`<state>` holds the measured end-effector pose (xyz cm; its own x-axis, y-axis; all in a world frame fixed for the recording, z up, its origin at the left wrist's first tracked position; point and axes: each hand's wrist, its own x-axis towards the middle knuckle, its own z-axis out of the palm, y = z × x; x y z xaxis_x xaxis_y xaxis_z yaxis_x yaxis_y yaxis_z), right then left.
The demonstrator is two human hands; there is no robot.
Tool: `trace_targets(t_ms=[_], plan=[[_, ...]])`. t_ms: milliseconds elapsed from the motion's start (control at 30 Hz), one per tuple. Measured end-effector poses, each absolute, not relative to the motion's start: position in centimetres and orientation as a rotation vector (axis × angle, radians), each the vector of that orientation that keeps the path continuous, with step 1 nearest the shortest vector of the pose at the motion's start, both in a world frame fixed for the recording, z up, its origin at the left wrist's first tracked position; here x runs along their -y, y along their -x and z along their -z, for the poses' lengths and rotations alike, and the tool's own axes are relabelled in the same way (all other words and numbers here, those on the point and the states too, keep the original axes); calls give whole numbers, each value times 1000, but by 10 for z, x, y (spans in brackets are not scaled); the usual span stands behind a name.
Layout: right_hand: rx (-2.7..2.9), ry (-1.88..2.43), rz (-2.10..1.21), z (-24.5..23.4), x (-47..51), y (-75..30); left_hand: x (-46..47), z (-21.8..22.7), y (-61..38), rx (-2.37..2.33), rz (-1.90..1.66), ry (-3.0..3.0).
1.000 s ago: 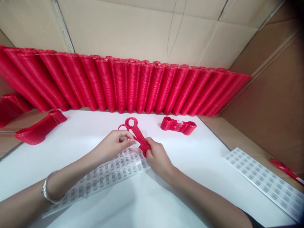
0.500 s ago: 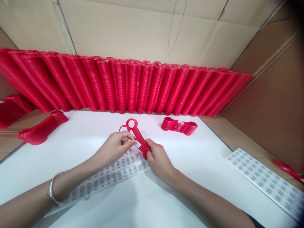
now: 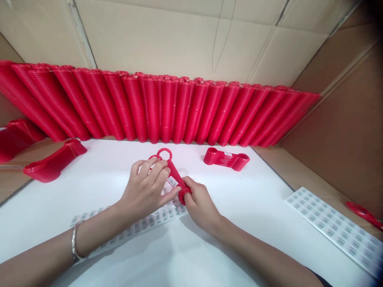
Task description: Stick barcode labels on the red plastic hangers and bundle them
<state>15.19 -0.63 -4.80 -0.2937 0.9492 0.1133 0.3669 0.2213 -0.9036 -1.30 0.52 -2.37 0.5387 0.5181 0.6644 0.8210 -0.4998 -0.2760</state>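
My right hand (image 3: 203,203) grips the near end of red plastic ring wrenches (image 3: 176,172), its thumb at the near ring. At least two wrenches fan out, their far rings side by side. A white barcode label (image 3: 172,181) sits on the top wrench's handle. Over the handles, my left hand (image 3: 146,185) is open, fingers spread and thumb stretched toward the near ring; whether it touches the wrench I cannot tell. Beneath my left forearm lies a sheet of barcode labels (image 3: 140,226), partly hidden by the arm.
Tall stacks of red wrenches (image 3: 167,109) line the back against cardboard (image 3: 167,40). A short stack (image 3: 226,158) lies at the right on the white table (image 3: 245,191), another stack (image 3: 55,161) at the left. A second label sheet (image 3: 335,231) and a loose wrench (image 3: 363,214) are far right.
My left hand has opened from a pinch by the label and spread its fingers over the wrench. The label now shows more fully. My right hand keeps its hold.
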Motion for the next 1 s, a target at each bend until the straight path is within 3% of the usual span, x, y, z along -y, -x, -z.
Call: trace_targets(t_ms=[600, 833, 1000], plan=[[1806, 1303, -1026, 47, -1, -160, -17, 15, 28, 1027, 437, 2437], [1870, 1337, -1030, 48, -2, -161, -4, 12, 21, 1722, -90, 2742], [1969, 1354, -1057, 56, 2, -157, -6, 23, 22, 1800, -37, 2737]])
